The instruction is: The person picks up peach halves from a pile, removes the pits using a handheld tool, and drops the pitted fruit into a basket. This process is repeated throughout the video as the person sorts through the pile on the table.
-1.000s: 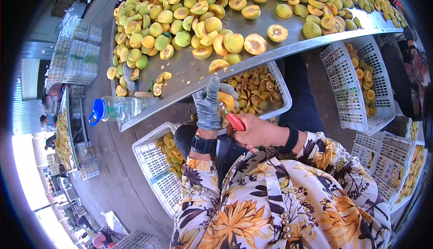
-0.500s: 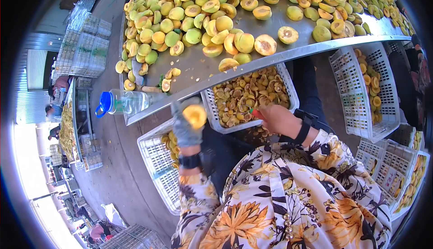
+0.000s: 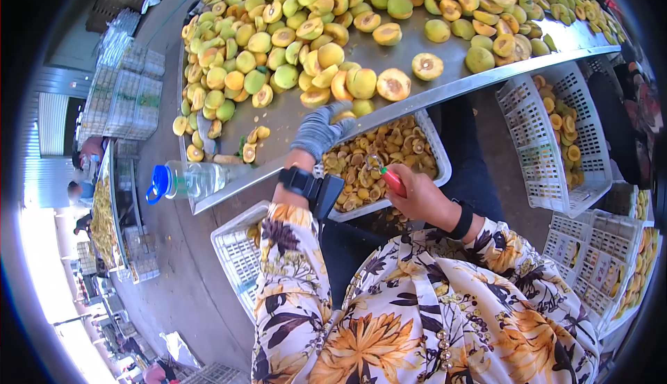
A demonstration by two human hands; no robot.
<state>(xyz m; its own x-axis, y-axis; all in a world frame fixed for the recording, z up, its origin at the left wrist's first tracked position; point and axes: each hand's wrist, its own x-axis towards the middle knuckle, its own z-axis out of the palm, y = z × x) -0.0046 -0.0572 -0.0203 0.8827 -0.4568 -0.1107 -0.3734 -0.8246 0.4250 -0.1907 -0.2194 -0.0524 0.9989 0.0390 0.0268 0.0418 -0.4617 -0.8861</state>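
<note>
1. One gloved left hand [image 3: 319, 132] partly covers a fruit half [image 3: 342, 116] at the surface's [image 3: 410, 40] edge; I cannot tell whether its fingers grasp.
2. Right hand [image 3: 420, 198] clenches a red-handled tool [image 3: 394, 182], apparently keeping its loop [image 3: 376, 164] free.

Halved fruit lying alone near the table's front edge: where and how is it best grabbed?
Probably pinch the halved fruit by opposite sides of its rim, from above, over the table's near edge: it lies cut face up, slightly apart from its neighbours, so its rim looks clear.
</note>
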